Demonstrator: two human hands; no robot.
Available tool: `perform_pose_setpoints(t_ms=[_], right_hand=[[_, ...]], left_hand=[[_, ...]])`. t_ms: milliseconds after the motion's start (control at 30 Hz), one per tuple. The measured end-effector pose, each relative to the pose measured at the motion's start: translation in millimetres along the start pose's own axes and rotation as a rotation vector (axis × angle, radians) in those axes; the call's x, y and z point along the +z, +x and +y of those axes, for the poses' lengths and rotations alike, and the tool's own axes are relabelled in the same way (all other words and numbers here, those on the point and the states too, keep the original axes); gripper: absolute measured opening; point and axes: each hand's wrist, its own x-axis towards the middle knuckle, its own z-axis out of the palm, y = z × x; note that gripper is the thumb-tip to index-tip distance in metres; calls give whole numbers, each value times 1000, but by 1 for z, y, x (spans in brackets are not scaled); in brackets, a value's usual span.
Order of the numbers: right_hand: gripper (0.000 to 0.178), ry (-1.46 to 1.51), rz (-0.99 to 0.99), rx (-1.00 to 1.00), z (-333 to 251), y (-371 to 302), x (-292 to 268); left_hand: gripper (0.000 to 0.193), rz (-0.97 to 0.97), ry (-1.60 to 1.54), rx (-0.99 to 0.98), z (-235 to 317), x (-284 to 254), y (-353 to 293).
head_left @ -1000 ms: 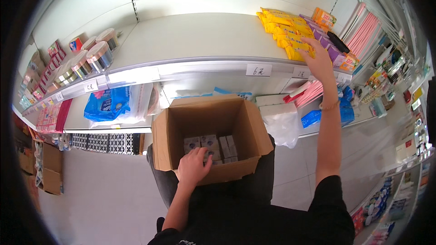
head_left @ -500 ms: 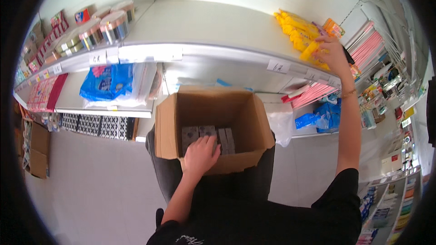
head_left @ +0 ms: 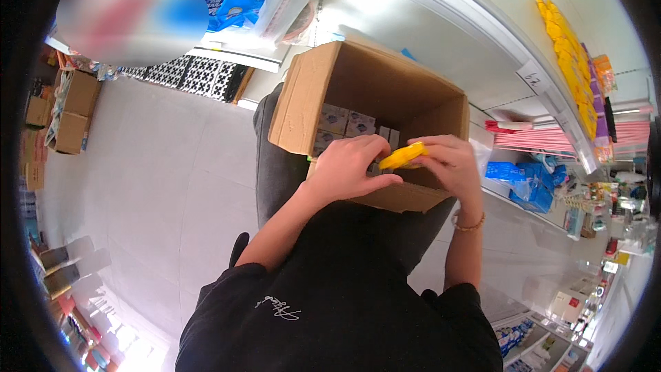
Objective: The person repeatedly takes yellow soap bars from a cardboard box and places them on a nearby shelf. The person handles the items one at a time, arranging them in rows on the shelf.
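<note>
Right hand [head_left: 449, 163], grip narrow, holds yellow packet [head_left: 405, 156] over cardboard carton [head_left: 303, 100], centre of frame; cannot tell whether left hand [head_left: 349, 167] grips it. Small grey boxes [head_left: 336, 119] already inside; packet not set down; more yellow packets [head_left: 570, 62] line shelf [head_left: 476, 17], upper right.

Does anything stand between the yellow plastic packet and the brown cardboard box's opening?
Nothing visible does: the bare right hand holds the packet at the open box, the bare left hand close by the packet's left end.

The wide fisheye head view looks steeply down over the wearer's black shirt [head_left: 330, 296] at lower centre, into the cardboard box [head_left: 303, 103], close at mid-frame.
</note>
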Motion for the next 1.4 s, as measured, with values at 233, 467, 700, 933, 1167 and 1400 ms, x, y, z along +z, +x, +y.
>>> perform_pose_setpoints(t_ms=[233, 467, 700, 933, 1167, 1400], right_hand=[[33, 458, -140, 287, 15, 5, 22], [73, 561, -436, 463, 39, -10, 13], [47, 955, -578, 657, 60, -1, 7], [36, 936, -491, 601, 53, 7, 14], [21, 868, -190, 701, 24, -7, 18], [12, 722, -165, 687, -3, -10, 22]], left_hand=[[39, -20, 84, -57, -5, 12, 3], [32, 15, 9, -144, -2, 11, 7], [27, 69, -36, -198, -7, 10, 6], [37, 21, -65, -244, -5, 6, 6], [27, 17, -188, -280, -8, 2, 7], [26, -21, -496, -344, -11, 0, 5]])
